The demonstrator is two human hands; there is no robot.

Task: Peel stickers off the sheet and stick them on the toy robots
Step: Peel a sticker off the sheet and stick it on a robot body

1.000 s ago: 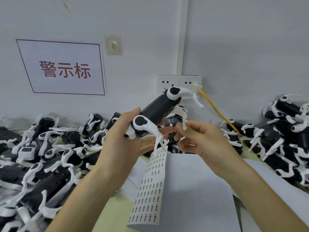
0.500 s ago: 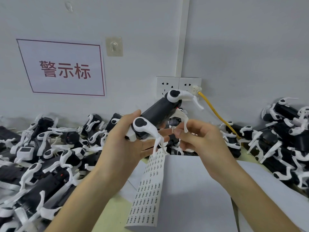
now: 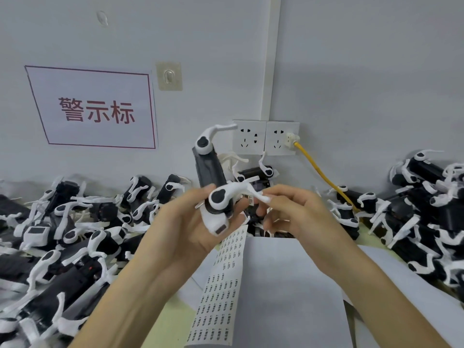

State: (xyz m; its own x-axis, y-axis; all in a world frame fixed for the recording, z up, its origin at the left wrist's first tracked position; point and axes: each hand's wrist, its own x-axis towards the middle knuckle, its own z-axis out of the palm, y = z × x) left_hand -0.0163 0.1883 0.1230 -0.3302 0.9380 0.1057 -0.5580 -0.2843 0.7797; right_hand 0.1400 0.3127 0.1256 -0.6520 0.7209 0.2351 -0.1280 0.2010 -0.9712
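Observation:
My left hand (image 3: 180, 227) grips a black-and-white toy robot (image 3: 213, 187), held nearly upright in the middle of the view with its white head end low and one white leg pointing up at the top. The same hand also holds the top of a long sticker sheet (image 3: 221, 285), which hangs down over the table. My right hand (image 3: 293, 214) is just right of the robot, its fingertips curled at the tip of a white leg. A small white sticker seems pinched there, though it is too small to be sure.
Several black-and-white toy robots lie piled on the left (image 3: 62, 234) and on the right (image 3: 414, 209). White paper sheets (image 3: 288, 285) cover the table under my hands. Behind, wall sockets (image 3: 266, 138) hold a plug with a yellow cable (image 3: 324, 174), beside a red-lettered sign (image 3: 95, 109).
My left hand has turned the robot from lying slanted to nearly upright. My right hand has shifted slightly right and now meets the lower white leg.

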